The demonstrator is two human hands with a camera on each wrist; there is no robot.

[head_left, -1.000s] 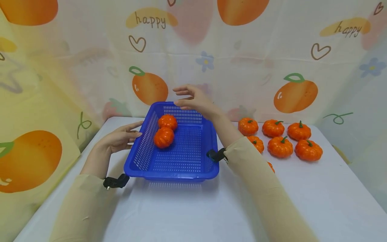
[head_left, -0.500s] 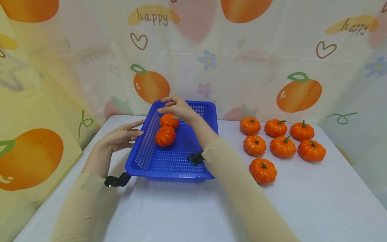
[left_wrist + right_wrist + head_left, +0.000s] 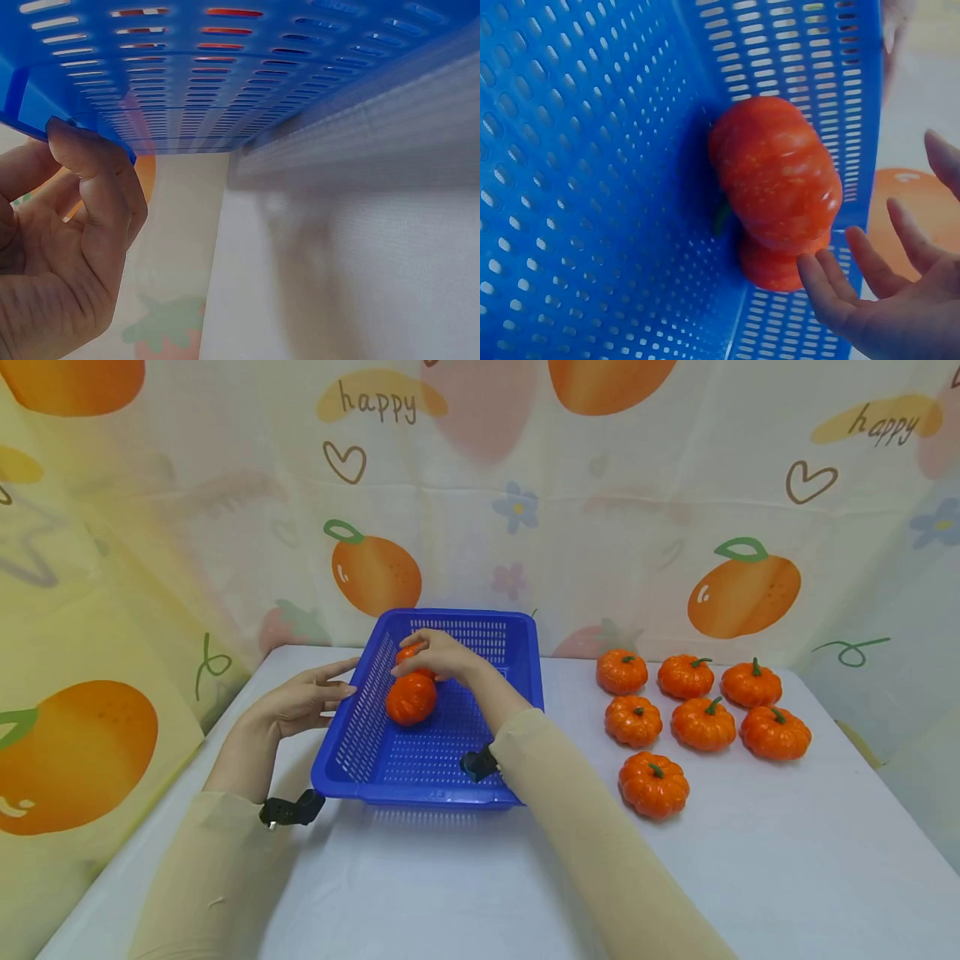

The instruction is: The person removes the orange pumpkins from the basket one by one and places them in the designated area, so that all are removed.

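Observation:
A blue plastic basket (image 3: pixel 465 747) with slotted walls stands on the white table. Two orange toy pumpkins (image 3: pixel 411 700) lie together along its left wall; the nearer one (image 3: pixel 780 176) shows large in the right wrist view. My left hand (image 3: pixel 303 703) is at the basket's left side, its fingertips touching the outside of the rim, as the left wrist view (image 3: pixel 82 217) also shows. My right hand (image 3: pixel 438 656) reaches inside, over the far pumpkin (image 3: pixel 408 653), and partly hides it. Its fingers (image 3: pixel 877 266) are spread and slightly bent, close beside the pumpkins, with nothing held.
Several more orange pumpkins (image 3: pixel 703 725) with green stems stand in loose rows to the right of the basket. The nearest of them (image 3: pixel 654 786) sits a little apart, by the right sleeve (image 3: pixel 592 827). A printed cloth (image 3: pixel 622 527) hangs behind the table (image 3: pixel 787 852).
My right hand has come down and left from above the basket's far rim to the far pumpkin inside. The view shifted slightly; the left hand stays at the rim.

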